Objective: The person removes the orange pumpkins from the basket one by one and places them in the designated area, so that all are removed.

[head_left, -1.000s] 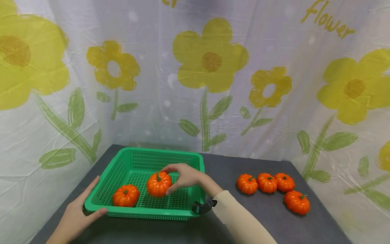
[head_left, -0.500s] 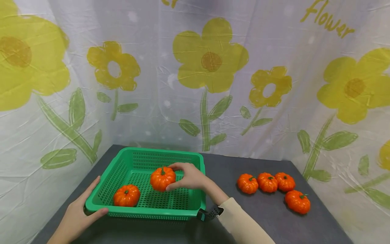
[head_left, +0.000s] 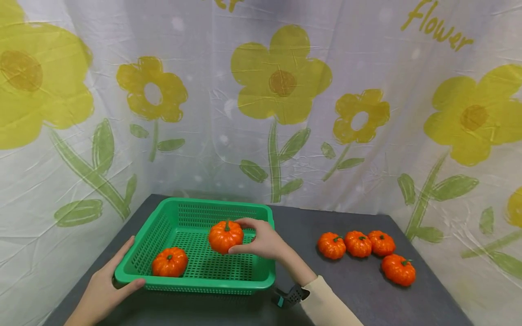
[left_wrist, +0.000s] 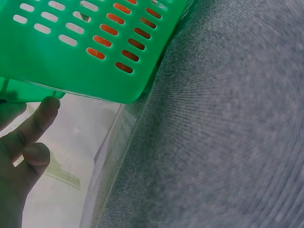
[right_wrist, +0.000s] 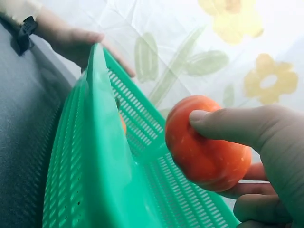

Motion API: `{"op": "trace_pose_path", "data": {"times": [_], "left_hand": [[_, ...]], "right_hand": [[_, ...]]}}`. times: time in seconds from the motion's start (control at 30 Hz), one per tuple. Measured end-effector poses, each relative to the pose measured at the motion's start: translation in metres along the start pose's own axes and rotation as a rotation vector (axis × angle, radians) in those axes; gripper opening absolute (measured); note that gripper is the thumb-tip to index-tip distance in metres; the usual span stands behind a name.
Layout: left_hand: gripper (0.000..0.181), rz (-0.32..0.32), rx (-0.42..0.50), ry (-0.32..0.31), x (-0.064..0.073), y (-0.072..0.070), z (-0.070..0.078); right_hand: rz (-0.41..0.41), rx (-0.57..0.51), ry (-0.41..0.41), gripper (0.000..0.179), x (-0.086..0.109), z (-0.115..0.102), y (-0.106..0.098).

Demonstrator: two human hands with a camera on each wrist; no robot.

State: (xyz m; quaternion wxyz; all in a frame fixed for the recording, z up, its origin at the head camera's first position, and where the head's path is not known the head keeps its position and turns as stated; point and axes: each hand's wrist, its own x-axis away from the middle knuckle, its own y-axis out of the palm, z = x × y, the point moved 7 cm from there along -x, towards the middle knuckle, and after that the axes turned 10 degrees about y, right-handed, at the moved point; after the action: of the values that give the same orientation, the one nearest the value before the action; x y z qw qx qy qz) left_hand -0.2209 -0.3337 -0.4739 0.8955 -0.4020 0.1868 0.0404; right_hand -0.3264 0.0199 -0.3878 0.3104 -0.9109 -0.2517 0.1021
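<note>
My right hand (head_left: 264, 239) pinches a small orange pumpkin (head_left: 225, 238) by its right side, thumb in front and fingers behind. The pumpkin hangs over the inside of a green plastic basket (head_left: 204, 284), stem up. In the right wrist view, my thumb presses the held pumpkin (right_wrist: 204, 152), which is raised above the perforated basket floor. Another pumpkin (head_left: 170, 262) lies inside at the front left. My left hand (head_left: 99, 287) holds the basket's front left corner, thumb at the front rim. Its fingers (left_wrist: 38, 118) reach beneath the rim in the left wrist view.
Several more orange pumpkins sit in a group on the dark grey table (head_left: 302, 253) right of the basket, one of them a pumpkin (head_left: 398, 270) nearer the front. A white curtain (head_left: 204, 149) with yellow flowers surrounds the table's back and sides. A dark band (head_left: 291, 296) encircles the right wrist.
My right hand has drawn the held pumpkin to the right and a little up, away from the pumpkin in the basket. My left hand stays at the corner.
</note>
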Motion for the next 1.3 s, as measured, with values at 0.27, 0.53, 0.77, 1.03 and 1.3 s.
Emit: {"op": "trace_pose_path", "data": {"times": [0.27, 0.53, 0.77, 1.03, 1.3], "left_hand": [[0.107, -0.002, 0.002, -0.004, 0.001, -0.001, -0.002], [0.106, -0.006, -0.003, -0.010, 0.000, 0.000, -0.005], [0.106, 0.014, -0.002, 0.007, 0.000, 0.001, -0.002], [0.106, 0.022, -0.007, 0.014, 0.000, 0.001, -0.002], [0.106, 0.007, -0.006, 0.006, -0.001, 0.000, -0.002]], "right_hand": [[0.094, -0.057, 0.046, 0.069, 0.017, 0.011, -0.019], [0.158, -0.080, 0.071, 0.069, 0.032, 0.022, -0.035], [0.225, -0.079, 0.112, 0.072, 0.048, 0.039, -0.051], [0.266, -0.134, 0.151, 0.069, 0.062, 0.052, -0.068], [0.324, -0.141, 0.183, 0.071, 0.078, 0.064, -0.086]]}}
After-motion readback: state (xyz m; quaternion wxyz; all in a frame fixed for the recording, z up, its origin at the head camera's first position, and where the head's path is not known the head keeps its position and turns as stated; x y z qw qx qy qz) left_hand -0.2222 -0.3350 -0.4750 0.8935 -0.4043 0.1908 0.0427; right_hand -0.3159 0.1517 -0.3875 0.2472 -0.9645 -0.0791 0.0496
